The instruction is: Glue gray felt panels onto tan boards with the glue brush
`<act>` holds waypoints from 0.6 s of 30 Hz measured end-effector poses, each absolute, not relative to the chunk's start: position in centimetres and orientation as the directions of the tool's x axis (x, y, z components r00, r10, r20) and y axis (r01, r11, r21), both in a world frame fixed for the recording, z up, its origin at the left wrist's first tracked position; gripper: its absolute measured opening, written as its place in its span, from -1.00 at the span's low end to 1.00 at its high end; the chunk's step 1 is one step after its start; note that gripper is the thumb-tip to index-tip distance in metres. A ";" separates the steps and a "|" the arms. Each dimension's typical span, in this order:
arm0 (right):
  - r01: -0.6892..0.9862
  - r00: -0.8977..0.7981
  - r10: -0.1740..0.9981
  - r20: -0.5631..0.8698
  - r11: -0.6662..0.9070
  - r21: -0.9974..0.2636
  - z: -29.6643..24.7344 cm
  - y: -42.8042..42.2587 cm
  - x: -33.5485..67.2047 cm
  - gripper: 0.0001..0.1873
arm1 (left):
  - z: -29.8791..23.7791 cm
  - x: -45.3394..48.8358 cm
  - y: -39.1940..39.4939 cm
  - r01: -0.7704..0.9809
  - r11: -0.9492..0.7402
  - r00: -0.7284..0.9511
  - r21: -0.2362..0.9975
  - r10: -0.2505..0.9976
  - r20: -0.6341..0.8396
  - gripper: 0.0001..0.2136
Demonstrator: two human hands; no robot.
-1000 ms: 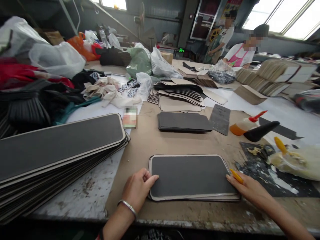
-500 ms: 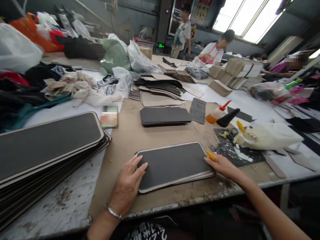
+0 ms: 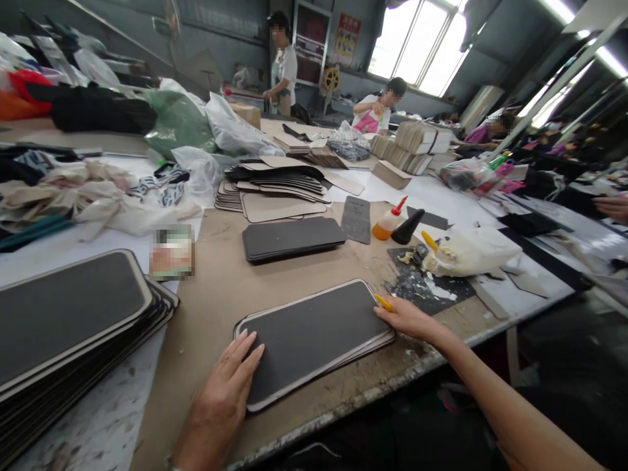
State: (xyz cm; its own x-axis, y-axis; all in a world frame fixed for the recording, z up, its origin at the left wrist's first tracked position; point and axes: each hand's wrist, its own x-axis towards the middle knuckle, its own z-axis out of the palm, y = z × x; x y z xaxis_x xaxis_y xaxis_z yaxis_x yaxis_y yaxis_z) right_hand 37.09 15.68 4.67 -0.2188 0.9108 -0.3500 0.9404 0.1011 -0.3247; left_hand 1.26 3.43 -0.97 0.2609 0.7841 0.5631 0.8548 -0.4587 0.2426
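Observation:
A dark grey panel with a pale border lies on top of similar pieces in front of me, their edges slightly fanned out at the lower right. My left hand rests on its left end, fingers stretched out flat over the corner. At the panel's right end, my right hand grips a slim yellow tool; most of it is hidden by the fingers, so its kind is unclear. Those fingers touch the panel's edge. Behind it sits a stack of smaller dark grey boards.
A tall stack of bordered panels stands at left. To the right are a red-tipped orange bottle, a black cone, a smeared dark sheet and a whitish bag. Piled pieces lie behind; people work farther back.
My view has swung to the right, so everything appears farther left. Both hands stay at the panel's ends, and the yellow tool is still in my right hand.

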 end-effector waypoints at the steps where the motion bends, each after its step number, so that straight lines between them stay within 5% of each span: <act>1: 0.942 -0.215 0.911 -0.353 0.098 -0.320 4.7 15.7 37.1 -0.72 | -1.0 1.2 3.5 0.854 -0.464 0.268 0.235 0.780 0.565 -0.70; 8: 0.956 -0.189 0.898 -0.397 0.076 -0.284 5.3 15.7 36.1 -0.76 | -0.8 0.8 3.6 0.836 -0.484 0.277 0.258 0.779 0.563 -0.71; 14: 0.991 -0.077 0.898 -0.433 0.021 -0.133 7.0 15.7 35.9 -0.75 | -0.7 1.0 3.5 0.844 -0.436 0.240 0.312 0.828 0.508 -0.64; 18: 0.996 0.033 0.976 -0.217 -0.016 0.082 8.7 14.8 32.6 -0.74 | -0.4 0.8 3.5 0.853 -0.470 0.303 0.228 0.800 0.517 -0.59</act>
